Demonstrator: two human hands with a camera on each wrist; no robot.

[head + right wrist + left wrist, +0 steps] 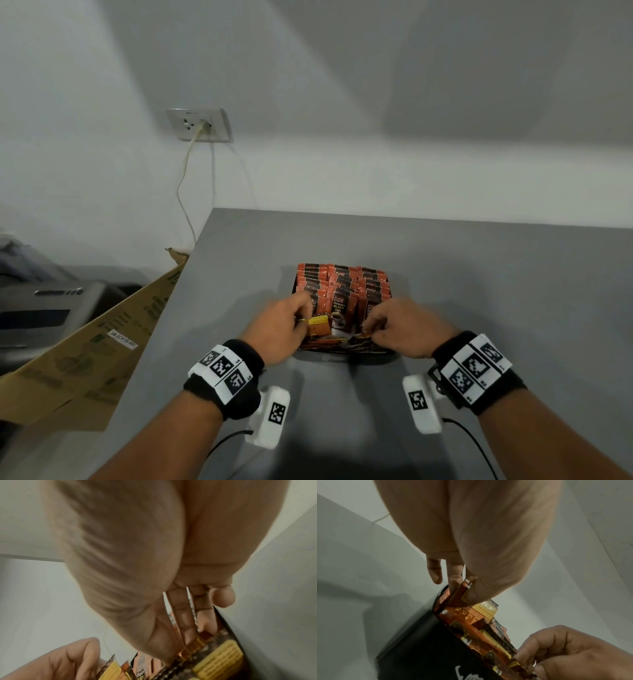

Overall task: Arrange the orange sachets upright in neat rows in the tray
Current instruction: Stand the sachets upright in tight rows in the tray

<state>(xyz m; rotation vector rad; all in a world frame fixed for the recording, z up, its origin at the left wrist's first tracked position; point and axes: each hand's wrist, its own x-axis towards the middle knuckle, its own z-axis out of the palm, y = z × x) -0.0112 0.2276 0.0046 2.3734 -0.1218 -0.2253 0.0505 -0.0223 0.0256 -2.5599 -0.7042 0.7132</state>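
You were in the middle of standing up the near end of the black tray (383, 353), which sat on the grey counter (479, 274) right in front of you. The far part of the tray already held upright rows of orange sachets (342, 284), packed close and facing you, while the near strip was still a jumble of sachets lying flat (337, 343). Your left hand (281, 329) had its thumb and fingers pinching a loose sachet (319, 325) at the tray's near left corner, lifted and tilted rather than upright. Your right hand (400, 327) reached into the near right corner with fingers curled down among the flat sachets there, apparently pinching one, though the exact grip was blurred. The next move would likely call for turning the left-hand sachet onto its bottom edge and sliding it against the front of the standing row, with the right hand steadying that row so it did not topple forward.
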